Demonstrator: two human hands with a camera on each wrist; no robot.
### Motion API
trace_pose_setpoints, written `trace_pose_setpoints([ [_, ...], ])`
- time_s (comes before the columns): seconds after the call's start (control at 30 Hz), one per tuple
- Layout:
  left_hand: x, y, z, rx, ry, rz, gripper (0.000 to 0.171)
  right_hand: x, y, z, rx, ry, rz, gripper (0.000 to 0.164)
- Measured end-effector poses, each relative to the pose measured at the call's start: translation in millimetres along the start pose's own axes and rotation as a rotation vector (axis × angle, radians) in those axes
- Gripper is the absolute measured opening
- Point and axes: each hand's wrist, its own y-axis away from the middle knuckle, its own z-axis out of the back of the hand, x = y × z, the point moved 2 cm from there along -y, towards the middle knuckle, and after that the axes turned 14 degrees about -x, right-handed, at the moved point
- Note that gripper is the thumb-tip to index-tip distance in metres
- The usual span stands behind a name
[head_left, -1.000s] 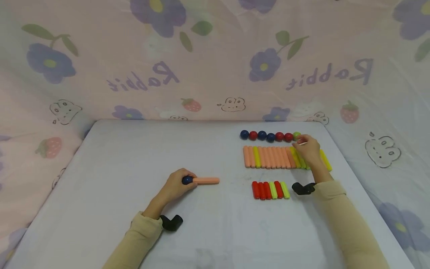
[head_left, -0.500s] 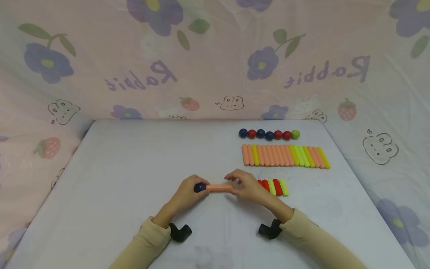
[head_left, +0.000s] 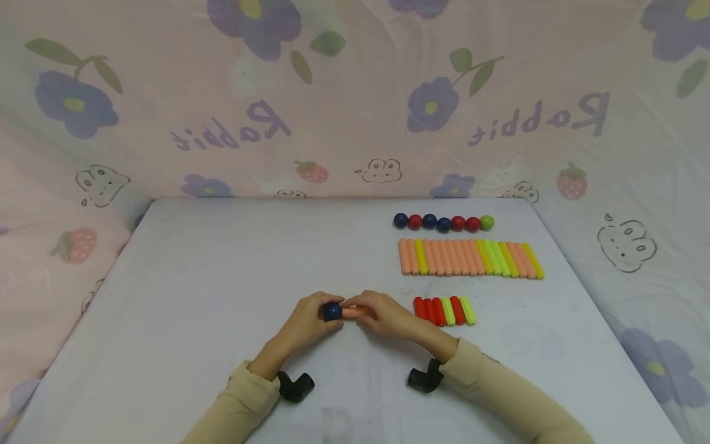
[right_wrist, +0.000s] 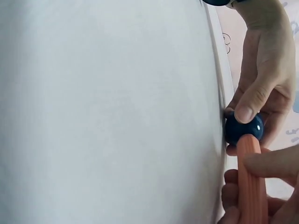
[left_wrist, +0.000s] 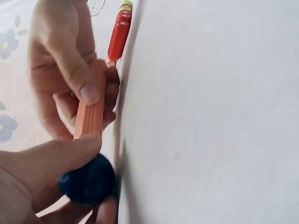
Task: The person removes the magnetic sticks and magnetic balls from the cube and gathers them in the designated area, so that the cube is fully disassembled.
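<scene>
In the head view, my left hand (head_left: 304,322) grips a dark blue ball (head_left: 332,311) over the white table. An orange ridged stick (head_left: 350,313) meets the ball's right side, and my right hand (head_left: 383,314) pinches it. Up close in the left wrist view, the left thumb lies over the joint between stick (left_wrist: 88,117) and ball (left_wrist: 88,182). The right wrist view has the stick (right_wrist: 252,196) end-on against the ball (right_wrist: 233,131), with the right thumb along its top. How deep the stick sits in the ball is hidden.
A row of blue, red and green balls (head_left: 429,221) lies at the back right of the table (head_left: 222,259). Nearer is a row of long orange, yellow and green sticks (head_left: 449,258), then short red and yellow-green sticks (head_left: 438,312). Printed cloth (head_left: 344,92) hangs behind.
My right hand has come from the far-right rows to the orange stick and then slid along it toward the ball. The left hand, still on the ball, has moved slightly right and nearer.
</scene>
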Motion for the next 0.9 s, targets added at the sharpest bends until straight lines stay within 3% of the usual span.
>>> trace_pose_setpoints([
  [0.27, 7.0, -1.9, 6.2, 0.014, 0.079, -0.067, 0.035, -2, 0, 1, 0.078, 0.016, -0.029, 0.028],
  [0.43, 6.7, -6.6, 6.5, 0.081, 0.087, -0.003, 0.035, -4, 0, 2, 0.085, -0.008, -0.036, 0.029],
  [0.67, 6.6, -10.0, 8.1, 0.132, 0.072, 0.052, 0.037, -8, 6, 11, 0.041, -0.047, -0.053, 0.034],
  [0.9, 5.4, -10.1, 7.8, 0.144, 0.079, 0.084, 0.038, -11, 14, 29, -0.089, -0.015, -0.198, 0.042],
])
